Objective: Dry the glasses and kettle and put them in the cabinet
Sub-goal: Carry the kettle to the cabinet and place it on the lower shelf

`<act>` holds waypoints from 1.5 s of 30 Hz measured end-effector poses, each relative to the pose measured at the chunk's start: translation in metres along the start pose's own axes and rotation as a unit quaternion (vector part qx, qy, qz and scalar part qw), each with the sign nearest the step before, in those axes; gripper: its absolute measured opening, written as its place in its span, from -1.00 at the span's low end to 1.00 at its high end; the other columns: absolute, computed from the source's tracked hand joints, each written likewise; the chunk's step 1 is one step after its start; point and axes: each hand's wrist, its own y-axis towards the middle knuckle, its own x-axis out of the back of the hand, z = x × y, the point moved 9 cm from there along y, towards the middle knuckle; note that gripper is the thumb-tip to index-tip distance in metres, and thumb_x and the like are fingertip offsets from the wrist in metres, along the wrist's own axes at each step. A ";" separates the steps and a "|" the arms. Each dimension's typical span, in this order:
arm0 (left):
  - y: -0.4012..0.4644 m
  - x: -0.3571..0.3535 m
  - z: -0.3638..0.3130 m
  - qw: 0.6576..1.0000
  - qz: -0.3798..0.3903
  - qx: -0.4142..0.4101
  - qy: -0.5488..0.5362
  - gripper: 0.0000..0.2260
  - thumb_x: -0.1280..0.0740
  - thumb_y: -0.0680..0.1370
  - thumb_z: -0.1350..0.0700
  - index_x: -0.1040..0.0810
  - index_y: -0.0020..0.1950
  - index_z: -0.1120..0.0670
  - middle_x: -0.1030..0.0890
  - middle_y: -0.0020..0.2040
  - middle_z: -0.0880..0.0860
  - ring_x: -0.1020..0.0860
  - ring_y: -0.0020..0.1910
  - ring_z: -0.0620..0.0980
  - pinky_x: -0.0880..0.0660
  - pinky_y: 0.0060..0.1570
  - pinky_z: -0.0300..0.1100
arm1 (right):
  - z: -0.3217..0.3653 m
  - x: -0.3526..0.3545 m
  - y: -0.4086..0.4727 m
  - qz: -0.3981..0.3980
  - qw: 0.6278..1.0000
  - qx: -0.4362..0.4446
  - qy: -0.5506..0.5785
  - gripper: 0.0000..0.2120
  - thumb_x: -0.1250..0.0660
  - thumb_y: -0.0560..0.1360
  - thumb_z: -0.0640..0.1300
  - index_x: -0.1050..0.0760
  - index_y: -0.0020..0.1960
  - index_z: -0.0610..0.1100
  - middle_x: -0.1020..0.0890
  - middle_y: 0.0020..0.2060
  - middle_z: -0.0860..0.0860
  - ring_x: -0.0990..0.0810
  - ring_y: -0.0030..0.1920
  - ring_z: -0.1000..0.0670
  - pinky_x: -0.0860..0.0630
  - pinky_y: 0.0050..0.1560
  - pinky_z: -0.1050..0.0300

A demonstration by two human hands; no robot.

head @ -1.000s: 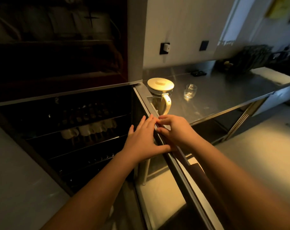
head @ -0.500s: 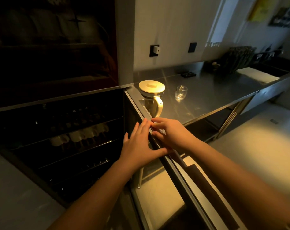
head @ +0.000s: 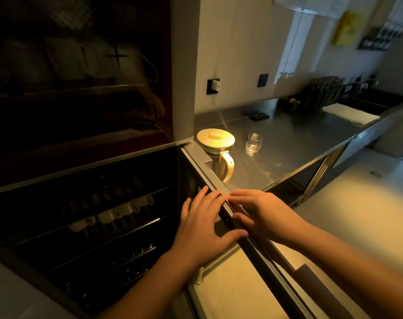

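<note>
Your left hand [head: 204,224] lies flat against the inner face of the open cabinet door [head: 253,247], fingers straight and spread, thumb hooked over the door's top edge — released, grasping nothing. Your right hand [head: 265,215] rests on the other side of that edge with fingers extended and loosely bent, fingertips meeting those of the left; it too holds nothing.

The kettle [head: 216,153], cream lid on and handle toward you, stands on the steel counter [head: 299,146] at its near-left corner, just beyond the door. The glass [head: 254,143] stands upright just beside it to the right, apart from it.

Inside the cabinet [head: 92,203] wire racks carry a row of pale cups [head: 113,217]. A yellow notice [head: 348,27] hangs on the far wall — its writing is too blurred to read.
</note>
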 end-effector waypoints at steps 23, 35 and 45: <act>0.259 -0.014 0.053 0.952 0.205 -0.002 0.227 -0.35 0.01 0.58 -0.30 -0.10 0.56 0.05 -0.14 0.56 0.03 -0.15 0.52 0.02 -0.03 0.49 0.08 | -0.223 -0.075 0.182 -0.102 0.949 -0.243 0.172 -0.40 -0.33 0.51 0.09 -0.29 0.46 -0.10 -0.46 0.33 -0.05 -0.42 0.32 -0.03 -0.37 0.28 0.10; 0.280 -0.037 0.067 0.932 0.280 0.028 0.229 -0.43 -0.02 0.58 -0.29 -0.21 0.48 0.00 -0.32 0.47 0.01 -0.30 0.44 0.06 -0.15 0.45 0.15 | -0.231 -0.088 0.177 -0.179 0.914 -0.258 0.257 -0.58 -0.35 0.51 0.00 -0.43 0.35 0.00 -0.57 0.08 0.04 -0.51 0.05 0.05 -0.48 0.07 0.16; 0.253 -0.055 0.017 0.932 0.305 -0.020 0.194 -0.38 -0.04 0.59 -0.28 -0.06 0.56 0.00 -0.18 0.55 0.02 -0.16 0.52 0.13 -0.01 0.47 0.15 | -0.247 -0.076 0.120 -0.192 0.912 -0.278 0.232 -0.59 -0.35 0.51 0.00 -0.43 0.35 0.04 -0.57 0.06 0.09 -0.51 0.03 0.11 -0.47 0.06 0.22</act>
